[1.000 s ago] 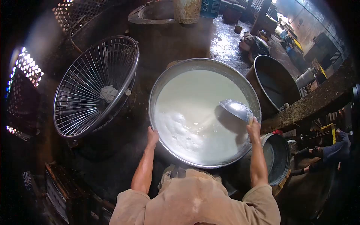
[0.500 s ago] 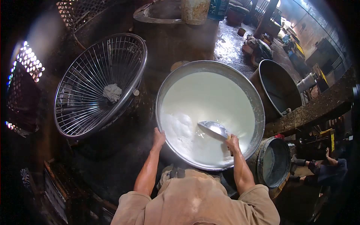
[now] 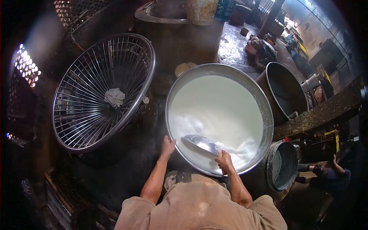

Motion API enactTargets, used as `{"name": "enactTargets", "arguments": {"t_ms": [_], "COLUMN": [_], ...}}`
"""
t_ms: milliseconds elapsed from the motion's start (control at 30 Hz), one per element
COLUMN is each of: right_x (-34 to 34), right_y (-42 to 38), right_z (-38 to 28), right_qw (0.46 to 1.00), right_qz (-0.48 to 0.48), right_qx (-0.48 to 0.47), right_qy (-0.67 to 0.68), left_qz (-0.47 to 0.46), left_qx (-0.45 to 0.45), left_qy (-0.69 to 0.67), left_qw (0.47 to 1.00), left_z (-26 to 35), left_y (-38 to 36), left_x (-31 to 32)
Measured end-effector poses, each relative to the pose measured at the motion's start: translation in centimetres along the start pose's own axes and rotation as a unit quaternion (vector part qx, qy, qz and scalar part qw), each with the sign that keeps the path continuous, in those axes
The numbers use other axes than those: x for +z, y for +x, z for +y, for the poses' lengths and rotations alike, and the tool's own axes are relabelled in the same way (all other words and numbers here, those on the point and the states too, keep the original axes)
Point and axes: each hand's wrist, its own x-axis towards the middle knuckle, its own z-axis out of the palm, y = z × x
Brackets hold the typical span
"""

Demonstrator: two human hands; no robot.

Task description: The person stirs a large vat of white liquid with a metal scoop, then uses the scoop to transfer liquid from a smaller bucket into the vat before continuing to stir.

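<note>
A wide round metal tub (image 3: 267,115) stands in front of me, filled with a milky white liquid (image 3: 224,100). Pale foam (image 3: 245,150) floats along its near side. Gripped at the tub's near left edge, the rim is in my left hand (image 3: 168,146), its fingers curled over the metal. My right hand (image 3: 225,160) is closed round the short handle of a shiny metal scoop (image 3: 198,142). The scoop's bowl points left and lies tilted at the liquid's surface near the foam; its lower edge is hard to make out.
A large wire basket (image 3: 147,97) with a crumpled white cloth (image 3: 114,97) leans at left. To the right are a deep metal vat (image 3: 274,71) and a smaller drum (image 3: 270,168). A stained bucket (image 3: 202,11) stands behind. Another person (image 3: 332,174) is at far right.
My right hand has drawn the scoop left and toward me through the liquid. Foam has spread on the near right side. The view has shifted slightly, and my left hand stays at the rim.
</note>
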Motion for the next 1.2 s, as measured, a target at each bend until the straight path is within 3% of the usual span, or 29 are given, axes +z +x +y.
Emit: {"name": "enactTargets", "arguments": {"t_ms": [200,333,467,533,600,633,700,800,1033,1200], "right_x": [-1.0,-3.9,-5.4,-4.5,-2.6,-2.1,-1.3,-1.0,-1.0,-2.3], "right_y": [-3.0,-1.7,0.8,3.4,10.0,11.6,13.7,14.4,14.1,10.1], "right_z": [-4.1,-7.2,-14.3,-17.2,-16.3,-16.5,-17.1,-15.3,-7.1,-3.0], "right_qw": [0.999,0.997,0.983,0.959,0.913,0.913,0.956,0.963,0.956,0.972], "right_qz": [-0.021,-0.052,-0.001,0.047,0.163,0.164,0.098,0.054,0.059,0.055], "right_qx": [0.014,-0.062,-0.174,-0.261,-0.321,-0.321,-0.200,-0.136,-0.109,-0.071], "right_qy": [0.035,0.010,-0.055,-0.097,-0.194,-0.193,-0.193,-0.225,-0.264,-0.218], "left_qz": [0.000,-0.046,-0.038,0.004,-0.023,-0.017,-0.013,-0.026,-0.011,-0.001], "left_qx": [0.005,-0.005,-0.002,0.051,0.018,0.011,0.006,0.012,0.009,0.006], "left_qy": [-0.037,-0.025,-0.004,0.029,-0.003,0.009,0.037,0.063,0.078,0.062], "left_qw": [0.999,0.999,0.999,0.998,1.000,1.000,0.999,0.998,0.997,0.998], "left_z": [1.1,1.6,3.9,2.8,2.3,2.1,2.9,3.1,2.9,3.5], "left_y": [-0.8,-0.8,-2.3,-1.8,-1.4,-1.2,-1.5,-1.4,-1.3,-1.7], "left_x": [0.1,-0.3,-0.9,-0.4,-0.3,-0.2,-0.5,-0.7,-0.4,-0.6]}}
